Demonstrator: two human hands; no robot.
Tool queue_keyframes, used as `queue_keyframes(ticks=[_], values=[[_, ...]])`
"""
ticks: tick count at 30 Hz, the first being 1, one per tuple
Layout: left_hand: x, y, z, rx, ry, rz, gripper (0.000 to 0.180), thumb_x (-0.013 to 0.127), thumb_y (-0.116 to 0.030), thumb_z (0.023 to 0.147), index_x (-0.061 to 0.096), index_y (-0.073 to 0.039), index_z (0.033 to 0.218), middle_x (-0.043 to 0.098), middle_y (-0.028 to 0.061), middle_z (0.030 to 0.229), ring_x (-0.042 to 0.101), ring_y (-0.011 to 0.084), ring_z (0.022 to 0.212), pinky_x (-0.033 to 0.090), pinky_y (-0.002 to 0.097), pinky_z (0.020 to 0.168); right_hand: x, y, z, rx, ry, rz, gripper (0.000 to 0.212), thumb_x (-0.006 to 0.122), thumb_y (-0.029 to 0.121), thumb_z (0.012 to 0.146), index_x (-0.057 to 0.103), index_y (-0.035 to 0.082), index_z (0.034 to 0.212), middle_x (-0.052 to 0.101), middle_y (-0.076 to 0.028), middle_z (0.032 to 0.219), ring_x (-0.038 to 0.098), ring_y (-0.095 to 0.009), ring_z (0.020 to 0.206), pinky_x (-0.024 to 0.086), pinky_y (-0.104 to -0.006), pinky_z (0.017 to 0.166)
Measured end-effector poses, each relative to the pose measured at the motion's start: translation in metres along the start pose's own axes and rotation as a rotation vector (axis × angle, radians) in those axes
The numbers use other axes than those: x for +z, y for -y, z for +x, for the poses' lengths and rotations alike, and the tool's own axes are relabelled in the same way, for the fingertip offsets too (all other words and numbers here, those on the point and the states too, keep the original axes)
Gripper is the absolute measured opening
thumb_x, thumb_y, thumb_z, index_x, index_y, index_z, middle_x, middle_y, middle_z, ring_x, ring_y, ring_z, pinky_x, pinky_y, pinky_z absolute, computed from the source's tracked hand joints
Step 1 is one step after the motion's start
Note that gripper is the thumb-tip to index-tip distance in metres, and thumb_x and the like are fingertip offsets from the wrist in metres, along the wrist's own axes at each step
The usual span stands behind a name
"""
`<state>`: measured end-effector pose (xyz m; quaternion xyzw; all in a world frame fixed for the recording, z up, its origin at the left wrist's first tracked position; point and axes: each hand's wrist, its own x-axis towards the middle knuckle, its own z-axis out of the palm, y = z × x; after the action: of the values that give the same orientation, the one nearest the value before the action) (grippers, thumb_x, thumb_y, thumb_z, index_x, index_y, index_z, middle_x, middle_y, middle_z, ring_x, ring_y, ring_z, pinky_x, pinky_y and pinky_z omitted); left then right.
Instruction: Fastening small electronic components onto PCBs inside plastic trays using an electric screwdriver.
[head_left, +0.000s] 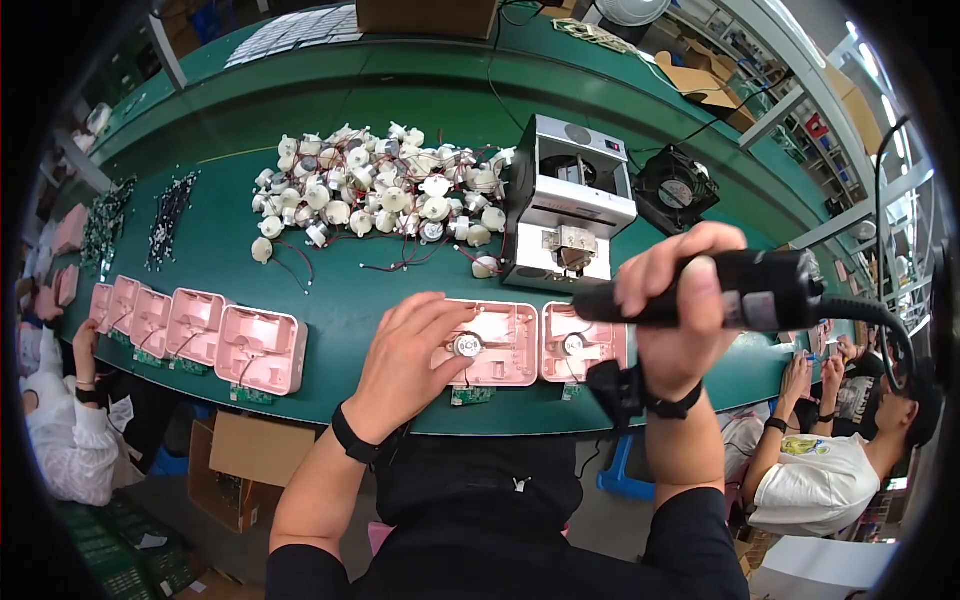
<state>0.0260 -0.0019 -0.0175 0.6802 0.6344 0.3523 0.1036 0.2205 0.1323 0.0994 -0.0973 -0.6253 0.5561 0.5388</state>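
Note:
My right hand (685, 300) is wrapped round a black electric screwdriver (765, 290), held above the table with its tip pointing left. A cable leaves the tool's right end. My left hand (412, 348) grips the left end of a pink plastic housing (515, 345), fingers at the far side and thumb at the near side. Inside that housing sits a round motor (466, 345), right beside my fingers. A second pink housing (610, 345) with its own motor (573, 345) stands just to the right, partly under the screwdriver. Small green circuit boards (472, 396) lie at the housings' near edges.
Several pink housings (262, 350) line the table's left side. A pile of white motors with wires (380, 185) lies at the back, beside a grey screw-feeder machine (570, 210) and a black fan (676, 188). Co-workers sit left (85, 440) and right (825, 480). A cardboard box (262, 447) stands below.

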Motion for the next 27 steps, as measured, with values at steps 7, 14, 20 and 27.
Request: queue_keyframes(ticks=[7, 14, 20, 27], values=[[0.018, -0.005, -0.010, -0.213, -0.108, -0.190, 0.072, 0.083, -0.016, 0.073, 0.050, -0.004, 0.135, 0.051, 0.0174, 0.138, 0.050, 0.0368, 0.126, 0.042, 0.0432, 0.105, -0.019, -0.009, 0.046, -0.068, -0.124, -0.178, 0.016, 0.058, 0.012, 0.095, 0.051, 0.002, 0.105, 0.054, -0.008, 0.072, 0.053, -0.018, 0.054, 0.046, -0.0321, 0.052], [0.032, -0.012, -0.008, -0.273, -0.145, -0.243, 0.079, 0.082, -0.013, 0.073, 0.043, -0.001, 0.141, 0.051, 0.0187, 0.138, 0.051, 0.0360, 0.125, 0.043, 0.0416, 0.105, -0.019, -0.021, 0.059, 0.079, -0.143, -0.271, 0.017, 0.061, 0.014, 0.094, 0.052, 0.002, 0.102, 0.053, -0.007, 0.071, 0.053, -0.017, 0.053, 0.046, -0.0310, 0.052], [0.037, -0.021, -0.003, -0.269, -0.131, -0.296, 0.082, 0.081, -0.011, 0.073, 0.039, -0.001, 0.142, 0.054, 0.0200, 0.132, 0.052, 0.0384, 0.121, 0.044, 0.0431, 0.101, 0.019, -0.002, 0.011, 0.170, -0.014, 0.015, 0.019, 0.060, 0.015, 0.094, 0.047, 0.005, 0.104, 0.052, -0.007, 0.072, 0.052, -0.017, 0.053, 0.046, -0.0318, 0.052], [0.051, -0.010, 0.000, -0.250, -0.138, -0.293, 0.084, 0.082, -0.009, 0.071, 0.039, -0.003, 0.142, 0.055, 0.0190, 0.130, 0.053, 0.0385, 0.120, 0.045, 0.0442, 0.099, 0.055, -0.021, -0.024, 0.196, 0.341, 0.036, 0.030, 0.062, 0.012, 0.092, 0.037, 0.006, 0.108, 0.052, -0.009, 0.074, 0.052, -0.016, 0.059, 0.047, -0.0326, 0.057]])
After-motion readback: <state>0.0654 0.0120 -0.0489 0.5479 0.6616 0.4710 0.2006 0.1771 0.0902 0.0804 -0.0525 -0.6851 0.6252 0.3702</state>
